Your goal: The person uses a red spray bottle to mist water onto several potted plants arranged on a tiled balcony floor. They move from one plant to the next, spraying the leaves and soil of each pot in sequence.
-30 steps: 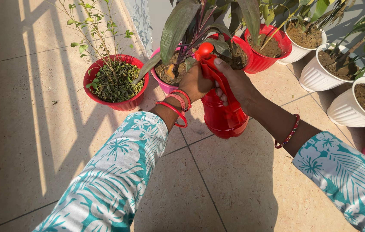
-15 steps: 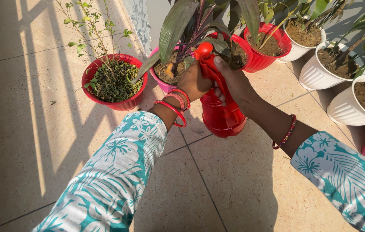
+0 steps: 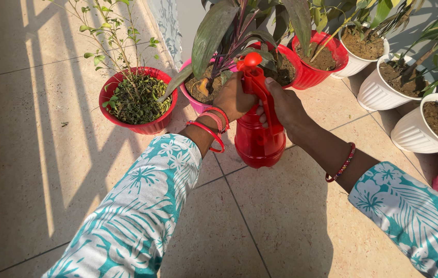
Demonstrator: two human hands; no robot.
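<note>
Item: red translucent plastic spray bottle with a long trigger lever and round red cap, held upright in mid-air over the beige tiled floor, just in front of the pink plastic pot of dark-leaved plant. Your left hand is closed around the bottle's neck from the left, fingers wrapped out of sight behind it; your right hand is pressed against the trigger side, thumb laid along the top of the lever and fingers curled under it (how hard they squeeze cannot be told). Condition of grip: both hands closed on the bottle, none spread. Handling notes, as a judgement: keep the left hand steady at the neck so the bottle does not rock when you pull the lever, and let the right hand alone work the trigger in full, even strokes. Keep the bottle near upright so the pickup stays in the liquid. Aim the nozzle (facing away from you, hidden behind the cap) at the broad purple-green leaves, not at the soil. Adjacent stock: round red plastic pot with a thin twiggy small-leaved shrub to the left; two more red pots behind; white ribbed plastic pots of bare soil along the right. Red and pink bangles on your left wrist lie clear of the bottle.
</note>
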